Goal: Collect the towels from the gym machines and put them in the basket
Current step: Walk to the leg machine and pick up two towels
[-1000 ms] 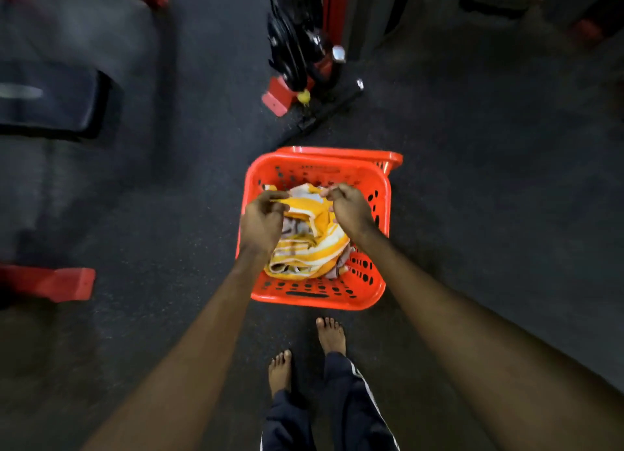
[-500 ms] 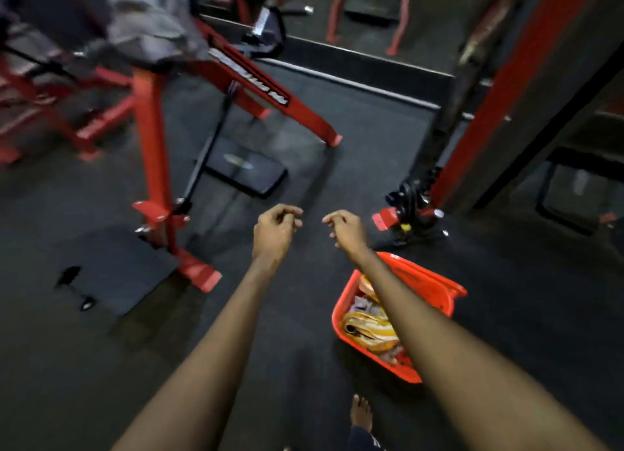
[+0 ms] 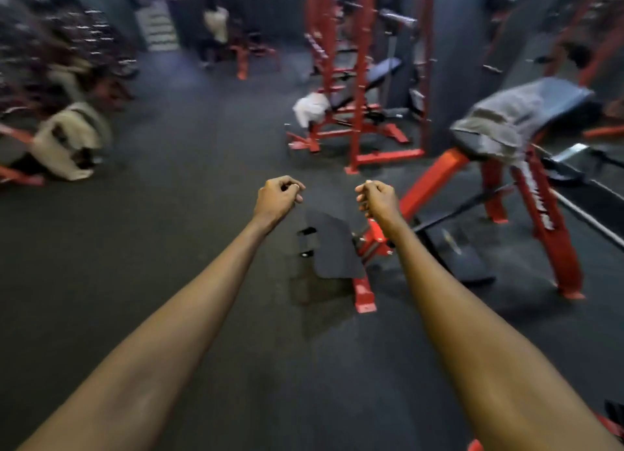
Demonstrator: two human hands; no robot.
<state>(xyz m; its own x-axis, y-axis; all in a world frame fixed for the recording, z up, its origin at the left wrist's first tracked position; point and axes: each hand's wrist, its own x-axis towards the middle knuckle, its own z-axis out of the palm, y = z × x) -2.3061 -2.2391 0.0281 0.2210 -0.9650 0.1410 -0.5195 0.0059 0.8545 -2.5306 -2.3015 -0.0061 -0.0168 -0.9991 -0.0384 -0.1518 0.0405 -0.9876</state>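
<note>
My left hand [image 3: 278, 197] and my right hand [image 3: 376, 199] are stretched out in front of me, fingers curled shut, holding nothing. A grey towel [image 3: 499, 123] drapes over the padded seat of a red machine at the right, beyond my right hand. A white towel [image 3: 310, 107] hangs on the end of a bench in the red rack farther back. A cream towel [image 3: 69, 139] lies over equipment at the far left. The orange basket is out of view, except perhaps a red sliver at the bottom right corner.
The red machine frame [image 3: 429, 187] and its black foot plates [image 3: 332, 248] stand on the dark rubber floor just ahead of my hands. A tall red rack [image 3: 359, 79] rises behind. A person [image 3: 216, 28] stands far back by grey stairs. Weight racks line the left.
Both hands let go of the striped towel in the basket and lifted empty. My view swung up and away from the basket to the gym floor and machines.
</note>
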